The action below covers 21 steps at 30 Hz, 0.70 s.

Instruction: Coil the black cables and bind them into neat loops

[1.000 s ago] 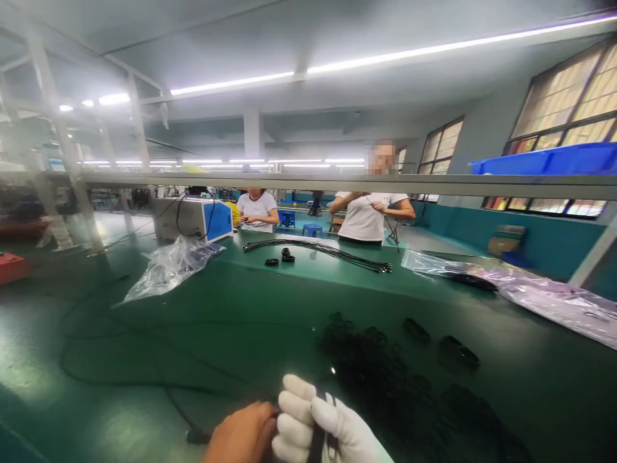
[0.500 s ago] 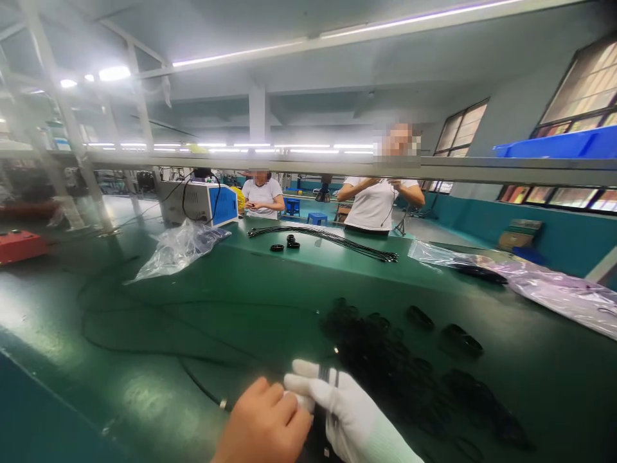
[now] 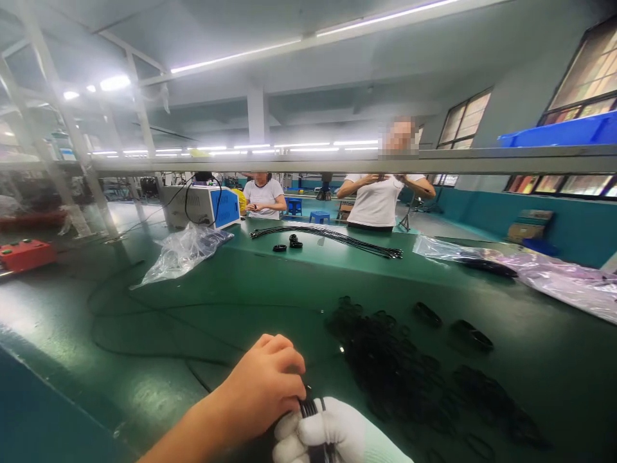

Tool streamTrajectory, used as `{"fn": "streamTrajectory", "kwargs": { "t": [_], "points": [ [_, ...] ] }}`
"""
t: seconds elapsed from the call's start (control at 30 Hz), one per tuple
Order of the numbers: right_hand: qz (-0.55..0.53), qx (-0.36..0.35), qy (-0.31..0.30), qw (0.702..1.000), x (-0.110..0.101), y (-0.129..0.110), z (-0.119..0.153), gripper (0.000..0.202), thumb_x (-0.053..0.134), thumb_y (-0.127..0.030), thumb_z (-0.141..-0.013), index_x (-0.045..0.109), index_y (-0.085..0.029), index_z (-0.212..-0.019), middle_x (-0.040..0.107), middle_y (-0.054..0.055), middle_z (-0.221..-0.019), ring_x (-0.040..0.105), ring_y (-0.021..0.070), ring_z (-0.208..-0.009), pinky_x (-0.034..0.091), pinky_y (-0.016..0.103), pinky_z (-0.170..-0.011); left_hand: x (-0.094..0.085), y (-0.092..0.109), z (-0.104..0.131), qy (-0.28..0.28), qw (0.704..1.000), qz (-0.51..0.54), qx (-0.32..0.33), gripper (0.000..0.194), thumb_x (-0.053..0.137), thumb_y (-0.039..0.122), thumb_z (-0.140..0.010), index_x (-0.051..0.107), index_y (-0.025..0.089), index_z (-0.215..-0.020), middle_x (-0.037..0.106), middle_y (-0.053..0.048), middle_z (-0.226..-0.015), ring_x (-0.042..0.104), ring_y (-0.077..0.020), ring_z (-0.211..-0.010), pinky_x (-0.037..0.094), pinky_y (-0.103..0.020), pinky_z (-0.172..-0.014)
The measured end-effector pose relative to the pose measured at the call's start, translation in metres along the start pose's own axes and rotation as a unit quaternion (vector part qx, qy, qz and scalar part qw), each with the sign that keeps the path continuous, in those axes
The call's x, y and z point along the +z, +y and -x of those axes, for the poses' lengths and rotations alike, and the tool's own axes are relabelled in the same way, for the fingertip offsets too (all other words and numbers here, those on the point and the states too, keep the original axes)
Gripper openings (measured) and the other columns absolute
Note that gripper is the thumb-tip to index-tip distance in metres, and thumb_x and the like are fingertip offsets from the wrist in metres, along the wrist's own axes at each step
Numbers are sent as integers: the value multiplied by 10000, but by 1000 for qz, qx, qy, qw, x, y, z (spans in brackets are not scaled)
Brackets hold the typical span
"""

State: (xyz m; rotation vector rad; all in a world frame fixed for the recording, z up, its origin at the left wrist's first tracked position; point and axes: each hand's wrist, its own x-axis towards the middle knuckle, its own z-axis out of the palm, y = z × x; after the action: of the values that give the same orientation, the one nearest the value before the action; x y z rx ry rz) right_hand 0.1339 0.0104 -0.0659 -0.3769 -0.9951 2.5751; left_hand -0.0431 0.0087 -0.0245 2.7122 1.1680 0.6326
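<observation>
My left hand [image 3: 270,386], bare, reaches across the front of the table with its fingers bent and closed on the end of a bundle of black cables [image 3: 307,408]. Just below it my right hand [image 3: 337,431], in a white glove, is closed around the same bundle. A thin black band loops over the glove near the fingers. To the right of my hands spreads a dark pile of small black rings [image 3: 395,366]. A long black cable [image 3: 159,354] trails in loops over the green table [image 3: 231,280] on the left.
Small black coils [image 3: 472,334] lie at right. Further back are a bunch of straight black cables [image 3: 332,236], clear plastic bags [image 3: 186,251] and a blue-grey machine [image 3: 200,204]. A red box [image 3: 27,255] stands far left. A shelf rail [image 3: 308,164] crosses above; two people work beyond.
My left hand has moved up, its fingers now at the top of the bundle. My gloved right hand has dropped a little, and its straightened fingers have curled around the cables.
</observation>
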Motion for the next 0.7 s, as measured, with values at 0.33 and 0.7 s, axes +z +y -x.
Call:
{"fn": "streamTrajectory", "kwargs": {
  "t": [0.33, 0.7],
  "points": [
    [-55, 7, -23, 998, -37, 24, 0, 236, 703, -249, -711, 609, -54, -807, 602, 57, -717, 518, 92, -604, 368, 196, -590, 9, 3, 5, -71, 866, 432, -243, 50, 565, 189, -745, 600, 164, -769, 499, 67, -604, 434, -77, -495, 320, -173, -450],
    [174, -30, 3, 984, -20, 4, 3, 242, 689, -304, -734, 668, -63, -734, 641, 47, -716, 577, 130, -668, 432, 238, -654, 65, 17, 27, 125, 859, 441, -227, 150, 483, 297, -836, 513, 164, -898, 511, 12, -752, 467, -114, -655, 375, -227, -604]
  ]
}}
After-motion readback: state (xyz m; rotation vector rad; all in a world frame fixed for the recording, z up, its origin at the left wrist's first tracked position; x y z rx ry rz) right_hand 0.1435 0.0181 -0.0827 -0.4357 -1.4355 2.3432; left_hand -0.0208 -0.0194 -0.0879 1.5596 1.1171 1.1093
